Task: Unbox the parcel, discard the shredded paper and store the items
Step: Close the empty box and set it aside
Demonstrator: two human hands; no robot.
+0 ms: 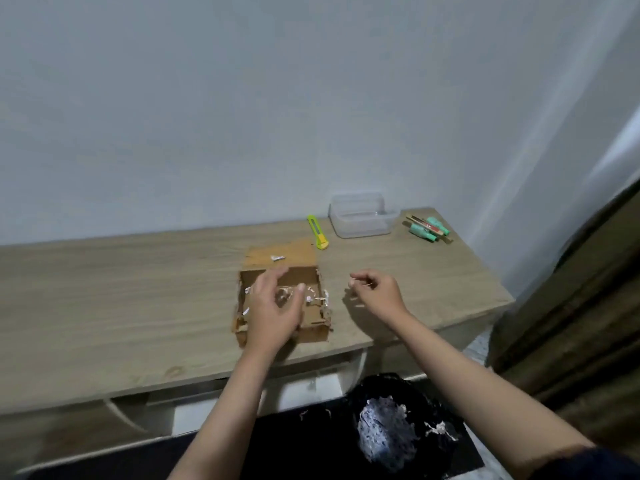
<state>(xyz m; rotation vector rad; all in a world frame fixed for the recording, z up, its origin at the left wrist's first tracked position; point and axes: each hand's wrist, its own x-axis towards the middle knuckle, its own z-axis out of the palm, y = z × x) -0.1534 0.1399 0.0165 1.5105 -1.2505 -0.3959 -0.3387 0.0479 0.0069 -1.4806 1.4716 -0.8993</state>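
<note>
An open cardboard box (311,329) lies on the wooden desk (121,306), its flap (287,256) folded back toward the wall. White shredded paper scraps (317,297) remain inside it, and one scrap rests on the flap. My left hand (272,310) hovers over the box with fingers spread and curved above the scraps. My right hand (377,292) is just right of the box, above the desk, with thumb and fingers loosely curled; whether it pinches a thin scrap is unclear. Green and brown items (429,228) lie at the desk's far right.
A clear plastic container (360,216) stands at the back against the wall, with a yellow-green utility knife (318,232) to its left. On the floor below the desk's front edge sits a black bag-lined bin (398,420) holding white shredded paper. A dark curtain hangs at the right.
</note>
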